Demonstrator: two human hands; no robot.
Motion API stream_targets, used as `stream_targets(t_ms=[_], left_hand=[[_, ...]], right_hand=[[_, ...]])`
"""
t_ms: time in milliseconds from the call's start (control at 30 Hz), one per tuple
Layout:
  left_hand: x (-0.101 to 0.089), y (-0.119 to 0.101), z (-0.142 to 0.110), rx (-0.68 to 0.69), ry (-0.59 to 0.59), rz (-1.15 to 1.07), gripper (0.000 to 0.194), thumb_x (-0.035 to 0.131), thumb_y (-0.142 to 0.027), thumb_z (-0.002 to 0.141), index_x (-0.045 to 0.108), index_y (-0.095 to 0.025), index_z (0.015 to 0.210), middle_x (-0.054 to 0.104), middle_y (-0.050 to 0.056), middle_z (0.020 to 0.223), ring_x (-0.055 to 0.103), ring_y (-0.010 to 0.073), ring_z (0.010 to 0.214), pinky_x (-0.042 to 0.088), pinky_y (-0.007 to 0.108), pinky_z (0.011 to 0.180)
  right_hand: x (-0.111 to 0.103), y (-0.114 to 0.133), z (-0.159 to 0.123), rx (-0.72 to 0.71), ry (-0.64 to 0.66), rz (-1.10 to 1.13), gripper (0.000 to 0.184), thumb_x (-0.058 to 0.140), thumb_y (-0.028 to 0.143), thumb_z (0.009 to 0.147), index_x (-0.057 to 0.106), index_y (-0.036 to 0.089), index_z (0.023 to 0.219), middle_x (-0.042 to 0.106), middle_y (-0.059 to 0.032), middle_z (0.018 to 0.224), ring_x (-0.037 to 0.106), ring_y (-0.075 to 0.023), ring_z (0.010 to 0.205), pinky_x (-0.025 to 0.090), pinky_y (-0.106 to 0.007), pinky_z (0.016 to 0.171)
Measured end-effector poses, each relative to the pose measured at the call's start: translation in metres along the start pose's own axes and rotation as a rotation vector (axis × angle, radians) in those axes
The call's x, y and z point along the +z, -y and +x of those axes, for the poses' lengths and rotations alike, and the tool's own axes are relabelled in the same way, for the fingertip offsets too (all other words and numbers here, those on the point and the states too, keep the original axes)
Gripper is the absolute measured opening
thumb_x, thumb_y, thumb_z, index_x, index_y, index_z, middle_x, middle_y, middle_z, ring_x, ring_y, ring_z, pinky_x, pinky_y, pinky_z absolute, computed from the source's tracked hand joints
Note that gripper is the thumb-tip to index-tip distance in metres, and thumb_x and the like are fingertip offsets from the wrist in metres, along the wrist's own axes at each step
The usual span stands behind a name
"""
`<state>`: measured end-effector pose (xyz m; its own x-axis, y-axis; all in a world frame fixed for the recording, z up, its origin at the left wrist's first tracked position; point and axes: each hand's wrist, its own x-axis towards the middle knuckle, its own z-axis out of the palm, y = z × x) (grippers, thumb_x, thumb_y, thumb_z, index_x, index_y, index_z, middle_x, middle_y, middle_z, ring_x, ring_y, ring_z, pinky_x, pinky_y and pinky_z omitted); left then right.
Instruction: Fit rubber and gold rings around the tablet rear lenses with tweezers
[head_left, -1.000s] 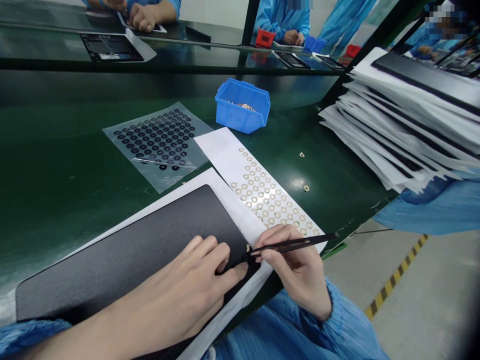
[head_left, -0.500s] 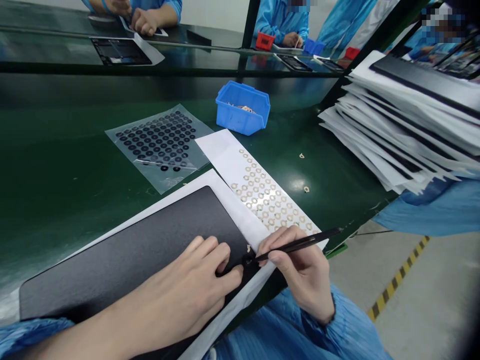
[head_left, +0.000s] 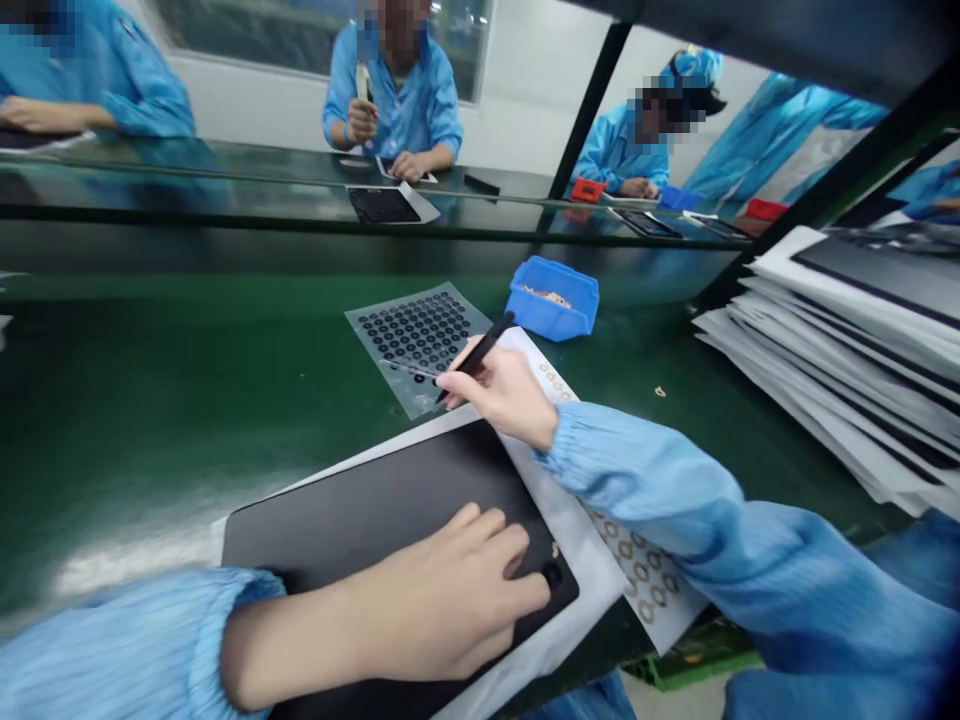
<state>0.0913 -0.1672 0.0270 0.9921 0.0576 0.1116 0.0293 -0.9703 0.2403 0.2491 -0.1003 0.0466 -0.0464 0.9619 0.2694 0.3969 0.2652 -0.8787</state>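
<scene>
My right hand (head_left: pixel 504 392) is shut on black tweezers (head_left: pixel 480 352), their tips close above a clear sheet of black rings (head_left: pixel 416 345). My left hand (head_left: pixel 442 590) lies flat on a black panel (head_left: pixel 390 500), which sits on white backing paper (head_left: pixel 577 530). Just past its fingertips, a small black ring (head_left: pixel 553 575) rests on the panel. A white strip of beige rings (head_left: pixel 641 575) lies partly hidden under my right sleeve (head_left: pixel 675 510).
A blue bin (head_left: pixel 551 298) of beige rings stands on the green bench (head_left: pixel 187 400). White-wrapped black panels are piled at right (head_left: pixel 840 350). Beyond the far edge, co-workers in blue smocks (head_left: pixel 394 95) sit at another bench with panels and bins.
My right hand has left the panel and moved forward with the tweezers to the clear sheet. The view has tilted upward, showing more of the far bench.
</scene>
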Motion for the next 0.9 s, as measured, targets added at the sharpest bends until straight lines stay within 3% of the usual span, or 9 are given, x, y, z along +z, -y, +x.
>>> stream_targets(t_ms=[167, 267, 400, 467, 567, 700, 800, 900], left_hand=[[0.001, 0.001, -0.001, 0.013, -0.051, 0.009, 0.006, 0.052, -0.021, 0.086, 0.047, -0.020, 0.088, 0.048, 0.001, 0.087, 0.042, 0.0173, 0.077, 0.034, 0.030, 0.068], [0.000, 0.000, 0.000, 0.014, -0.065, 0.003, 0.006, 0.053, -0.020, 0.086, 0.048, -0.020, 0.088, 0.048, 0.001, 0.086, 0.043, 0.0171, 0.076, 0.035, 0.029, 0.067], [-0.001, 0.004, 0.001, -0.014, -0.052, -0.012, 0.005, 0.050, -0.017, 0.085, 0.051, -0.019, 0.089, 0.049, 0.002, 0.088, 0.044, 0.0176, 0.077, 0.037, 0.029, 0.069], [-0.001, 0.014, -0.001, -0.095, -0.092, 0.013, 0.010, 0.045, -0.014, 0.087, 0.053, -0.017, 0.093, 0.050, 0.004, 0.090, 0.044, 0.0191, 0.080, 0.039, 0.031, 0.072], [-0.002, 0.038, -0.010, -0.345, -0.235, 0.100, 0.017, 0.040, -0.015, 0.090, 0.053, -0.014, 0.101, 0.052, 0.008, 0.097, 0.045, 0.0232, 0.089, 0.041, 0.038, 0.079], [-0.004, 0.064, -0.025, -0.660, -0.332, 0.163, 0.024, 0.041, -0.029, 0.093, 0.050, -0.011, 0.107, 0.053, 0.011, 0.100, 0.049, 0.0259, 0.092, 0.044, 0.042, 0.079], [-0.009, 0.069, -0.029, -0.726, -0.302, 0.106, 0.022, 0.040, -0.033, 0.094, 0.053, -0.014, 0.092, 0.055, 0.007, 0.090, 0.054, 0.0230, 0.084, 0.046, 0.038, 0.074], [-0.013, 0.067, -0.028, -0.722, -0.306, 0.078, 0.025, 0.038, -0.033, 0.094, 0.051, -0.017, 0.080, 0.054, 0.005, 0.083, 0.054, 0.0207, 0.078, 0.045, 0.035, 0.070]], right_hand=[[0.026, -0.026, 0.025, -0.086, 0.111, -0.234, 0.017, 0.065, 0.014, 0.078, 0.053, 0.018, 0.067, 0.061, -0.0004, 0.065, 0.065, -0.0156, 0.061, 0.052, -0.027, 0.061], [0.018, -0.022, 0.023, -0.149, 0.129, -0.342, 0.014, 0.065, 0.016, 0.078, 0.055, 0.018, 0.069, 0.061, -0.0019, 0.072, 0.062, -0.0151, 0.063, 0.050, -0.026, 0.062], [-0.008, -0.005, 0.010, -0.156, 0.051, -0.377, 0.015, 0.061, 0.026, 0.084, 0.056, 0.018, 0.072, 0.061, -0.0022, 0.072, 0.061, -0.0154, 0.065, 0.048, -0.026, 0.062], [-0.023, 0.000, 0.000, -0.150, 0.059, -0.442, 0.021, 0.054, 0.030, 0.088, 0.056, 0.019, 0.071, 0.062, -0.0019, 0.068, 0.059, -0.0157, 0.062, 0.045, -0.027, 0.060], [-0.044, -0.003, -0.018, -0.094, 0.116, -0.578, 0.025, 0.048, 0.027, 0.091, 0.053, 0.019, 0.067, 0.059, -0.0004, 0.060, 0.057, -0.0153, 0.057, 0.042, -0.027, 0.059], [-0.059, -0.020, -0.032, 0.048, 0.048, -0.724, 0.030, 0.054, 0.023, 0.085, 0.047, 0.020, 0.055, 0.054, -0.0005, 0.051, 0.050, -0.0140, 0.050, 0.034, -0.026, 0.051], [-0.061, -0.028, -0.035, 0.106, 0.171, -0.651, 0.041, 0.060, 0.032, 0.081, 0.042, 0.020, 0.047, 0.046, 0.0019, 0.043, 0.043, -0.0121, 0.044, 0.030, -0.025, 0.046], [-0.058, -0.024, -0.037, 0.039, 0.286, -0.520, 0.043, 0.058, 0.045, 0.082, 0.043, 0.020, 0.050, 0.044, 0.0031, 0.046, 0.040, -0.0117, 0.046, 0.028, -0.025, 0.048]])
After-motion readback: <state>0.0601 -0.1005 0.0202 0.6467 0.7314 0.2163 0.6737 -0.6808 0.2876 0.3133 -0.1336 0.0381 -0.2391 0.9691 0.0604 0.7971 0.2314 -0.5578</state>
